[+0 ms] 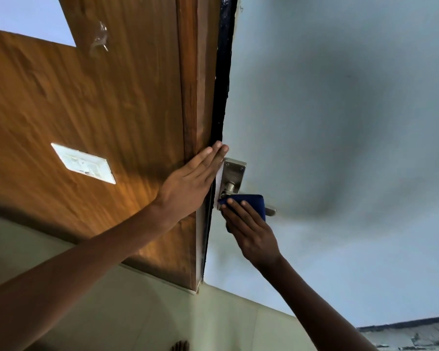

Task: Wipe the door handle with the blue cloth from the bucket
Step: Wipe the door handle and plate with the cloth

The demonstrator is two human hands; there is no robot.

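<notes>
A silver lever door handle [232,182] on a metal backplate sits on the pale blue door [340,110]. The folded blue cloth [251,202] is draped over the lever, and only the lever's tip shows to the right of it. My right hand [251,231] grips the cloth from below, pressing it onto the lever. My left hand [190,183] lies flat with fingers together against the door's edge, just left of the backplate. No bucket is in view.
A brown wooden panel [86,110] with a white switch plate [84,163] fills the left side. The dark door edge [223,72] runs up the middle. Pale tiled floor [137,312] lies below.
</notes>
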